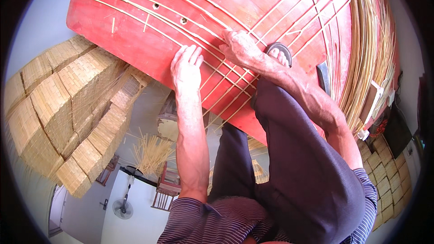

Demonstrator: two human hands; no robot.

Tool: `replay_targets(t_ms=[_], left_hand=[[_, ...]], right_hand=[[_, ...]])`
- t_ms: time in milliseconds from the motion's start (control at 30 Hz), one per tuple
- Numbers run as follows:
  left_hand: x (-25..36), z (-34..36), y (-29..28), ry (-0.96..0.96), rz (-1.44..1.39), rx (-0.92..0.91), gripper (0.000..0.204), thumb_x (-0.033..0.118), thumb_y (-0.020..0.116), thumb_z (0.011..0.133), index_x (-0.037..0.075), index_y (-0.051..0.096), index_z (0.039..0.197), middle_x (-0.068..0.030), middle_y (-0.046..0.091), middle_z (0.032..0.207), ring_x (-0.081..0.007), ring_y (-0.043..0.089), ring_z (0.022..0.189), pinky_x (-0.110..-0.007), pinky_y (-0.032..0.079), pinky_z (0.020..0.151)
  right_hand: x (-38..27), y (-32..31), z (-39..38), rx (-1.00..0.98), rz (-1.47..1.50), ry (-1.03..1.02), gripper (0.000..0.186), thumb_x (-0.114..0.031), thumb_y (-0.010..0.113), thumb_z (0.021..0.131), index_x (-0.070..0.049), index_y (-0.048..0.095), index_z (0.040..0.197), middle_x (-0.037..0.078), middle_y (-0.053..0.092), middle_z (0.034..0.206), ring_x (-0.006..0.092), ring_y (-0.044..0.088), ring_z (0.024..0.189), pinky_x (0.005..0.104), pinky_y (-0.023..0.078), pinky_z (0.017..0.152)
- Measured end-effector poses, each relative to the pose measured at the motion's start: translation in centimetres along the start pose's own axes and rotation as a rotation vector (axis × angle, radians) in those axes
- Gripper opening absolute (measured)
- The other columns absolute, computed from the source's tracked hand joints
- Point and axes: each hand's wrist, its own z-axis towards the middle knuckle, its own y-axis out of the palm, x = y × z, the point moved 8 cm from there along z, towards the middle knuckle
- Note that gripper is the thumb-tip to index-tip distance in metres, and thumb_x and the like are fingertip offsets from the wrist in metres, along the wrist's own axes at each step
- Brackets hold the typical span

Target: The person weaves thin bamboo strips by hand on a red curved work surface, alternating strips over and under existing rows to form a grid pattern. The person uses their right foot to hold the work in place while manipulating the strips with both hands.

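Note:
Thin pale bamboo strips (153, 15) lie lengthwise across a red board (135, 40). Others cross them, forming an open lattice (226, 77) between and below my hands. My left hand (186, 68) rests at the lattice's left side, fingers stretched out over a lengthwise strip, gripping nothing visible. Farther right, my right hand (242, 47) is closed, thumb and fingers pinched around a strip at the lattice's upper edge; its fingertips are partly hidden. Just beside that wrist, my foot in a dark sandal (279, 53) presses on the board near the crossing strips.
A thick bundle of long strips (361, 31) lies along the right edge. Stacked woven baskets (68, 104) stand at left, more woven pieces (386, 176) at lower right. Below are loose strips (151, 153), a wooden chair (167, 185) and a fan (123, 208). The board has small holes (183, 20).

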Motion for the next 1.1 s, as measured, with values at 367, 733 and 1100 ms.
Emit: replay_targets(t_ms=[367, 733, 1100], left_hand=[[0.2, 0.7, 1.4, 0.023, 0.203, -0.035, 0.055, 0.013, 0.065, 0.095, -0.004, 0.042, 0.142, -0.0200, 0.058, 0.132, -0.0259, 0.064, 0.112, -0.034, 0.050, 0.083], [0.2, 0.5, 2.1, 0.398, 0.779, -0.047, 0.016, 0.001, 0.061, 0.090, -0.002, 0.062, 0.106, -0.0070, 0.065, 0.084, -0.0114, 0.058, 0.067, -0.025, 0.048, 0.064], [2.8, 0.3, 2.7, 0.531, 0.568, -0.063, 0.012, 0.008, 0.064, 0.093, -0.001, 0.064, 0.102, -0.0092, 0.069, 0.091, -0.0153, 0.064, 0.081, -0.029, 0.051, 0.072]], right_hand=[[2.1, 0.3, 2.5, -0.203, 0.137, 0.045, 0.015, -0.011, 0.066, 0.079, 0.000, 0.071, 0.088, 0.017, 0.065, 0.072, 0.0250, 0.065, 0.068, 0.0404, 0.052, 0.067], [1.3, -0.4, 2.3, -0.069, 0.242, -0.075, 0.012, -0.010, 0.062, 0.080, 0.001, 0.060, 0.075, 0.017, 0.049, 0.058, 0.0246, 0.054, 0.054, 0.0418, 0.045, 0.056], [1.0, -1.2, 1.9, 0.002, 0.276, -0.141, 0.013, -0.011, 0.061, 0.082, 0.002, 0.064, 0.080, 0.019, 0.054, 0.062, 0.0283, 0.059, 0.058, 0.0426, 0.049, 0.059]])
